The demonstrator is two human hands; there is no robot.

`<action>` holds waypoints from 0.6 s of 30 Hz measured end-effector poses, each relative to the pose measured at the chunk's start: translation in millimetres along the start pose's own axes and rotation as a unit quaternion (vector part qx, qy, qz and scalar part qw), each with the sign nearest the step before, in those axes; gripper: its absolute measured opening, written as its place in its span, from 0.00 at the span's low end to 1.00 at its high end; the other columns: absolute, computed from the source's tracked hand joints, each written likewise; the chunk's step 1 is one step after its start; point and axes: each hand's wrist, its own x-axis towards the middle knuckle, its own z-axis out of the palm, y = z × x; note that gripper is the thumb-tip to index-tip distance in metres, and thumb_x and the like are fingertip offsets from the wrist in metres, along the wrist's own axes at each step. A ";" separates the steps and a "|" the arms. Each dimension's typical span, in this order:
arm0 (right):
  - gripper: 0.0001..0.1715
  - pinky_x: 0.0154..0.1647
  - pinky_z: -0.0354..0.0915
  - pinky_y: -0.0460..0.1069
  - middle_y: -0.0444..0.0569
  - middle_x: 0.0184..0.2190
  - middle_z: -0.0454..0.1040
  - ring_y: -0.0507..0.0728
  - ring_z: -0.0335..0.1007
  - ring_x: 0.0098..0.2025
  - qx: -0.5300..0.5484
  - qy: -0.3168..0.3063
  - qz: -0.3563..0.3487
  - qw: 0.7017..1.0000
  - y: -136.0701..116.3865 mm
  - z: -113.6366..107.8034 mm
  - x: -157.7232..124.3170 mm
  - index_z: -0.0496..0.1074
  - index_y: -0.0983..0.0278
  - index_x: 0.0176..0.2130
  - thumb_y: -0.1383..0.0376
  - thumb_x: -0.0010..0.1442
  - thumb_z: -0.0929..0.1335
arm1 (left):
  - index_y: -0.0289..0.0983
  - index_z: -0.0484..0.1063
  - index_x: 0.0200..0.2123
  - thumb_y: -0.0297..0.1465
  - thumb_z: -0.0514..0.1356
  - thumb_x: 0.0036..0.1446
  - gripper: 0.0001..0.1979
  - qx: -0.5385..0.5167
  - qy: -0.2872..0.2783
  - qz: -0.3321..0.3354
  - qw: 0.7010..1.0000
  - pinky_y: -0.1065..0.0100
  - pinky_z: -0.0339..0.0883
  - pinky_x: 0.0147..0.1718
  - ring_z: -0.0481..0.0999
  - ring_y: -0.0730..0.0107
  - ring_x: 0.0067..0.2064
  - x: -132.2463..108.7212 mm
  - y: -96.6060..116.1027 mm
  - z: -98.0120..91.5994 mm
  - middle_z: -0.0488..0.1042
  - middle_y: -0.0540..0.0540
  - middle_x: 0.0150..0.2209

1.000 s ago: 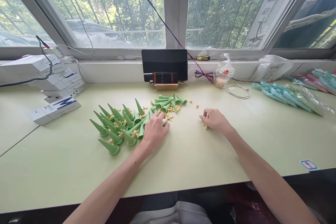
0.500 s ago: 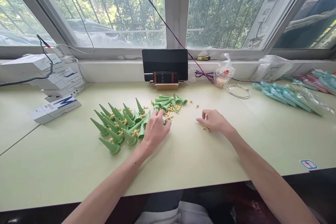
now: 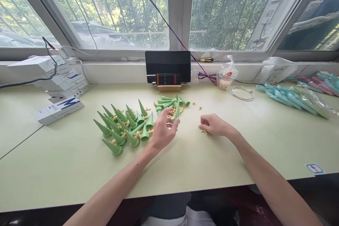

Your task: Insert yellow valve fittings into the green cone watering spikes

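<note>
Left hand (image 3: 162, 131) and right hand (image 3: 215, 124) are bare. A small dark mole (image 3: 137, 164) marks the left forearm (image 3: 120, 186). Clothing (image 3: 196, 218) is pale grey and charcoal.

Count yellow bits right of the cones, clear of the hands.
2: one bit nearer the cones, another just right of it, both beyond the right hand. A third pokes from under that hand; more may be hidden.

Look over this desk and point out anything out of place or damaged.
Two small yellow pieces lie stray to the right of the heaped green cones; at left, the white boxes are stacked unevenly, jutting past one another. I see no clear damage.
</note>
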 end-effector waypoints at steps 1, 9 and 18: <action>0.10 0.25 0.56 0.46 0.42 0.22 0.70 0.51 0.63 0.23 0.006 -0.004 -0.001 1.000 -0.7 -0.1 -0.2 0.63 0.62 0.26 0.64 0.58 0.65 | 0.41 0.61 0.52 0.38 0.59 0.61 0.18 -0.034 -0.014 -0.017 0.999 0.66 0.77 0.30 0.77 0.72 0.32 0.2 0.4 0.2 0.66 0.44 0.46; 0.04 0.25 0.56 0.45 0.40 0.21 0.69 0.51 0.63 0.23 0.013 -0.003 -0.016 1.000 -2.3 2.0 1.1 0.65 0.62 0.29 0.68 0.57 0.63 | 0.40 0.61 0.53 0.39 0.63 0.59 0.22 -0.211 -0.075 -0.088 0.971 0.54 0.77 0.43 0.82 0.61 0.40 2.4 -6.2 3.1 0.73 0.47 0.38; 0.03 0.27 0.57 0.45 0.42 0.24 0.71 0.52 0.65 0.26 0.003 -0.017 -0.038 0.999 -4.5 1.9 -0.3 0.65 0.62 0.31 0.66 0.56 0.65 | 0.36 0.65 0.52 0.37 0.66 0.56 0.24 -0.280 -0.086 -0.116 0.949 0.50 0.74 0.50 0.80 0.58 0.46 2.8 -1.0 2.0 0.75 0.44 0.42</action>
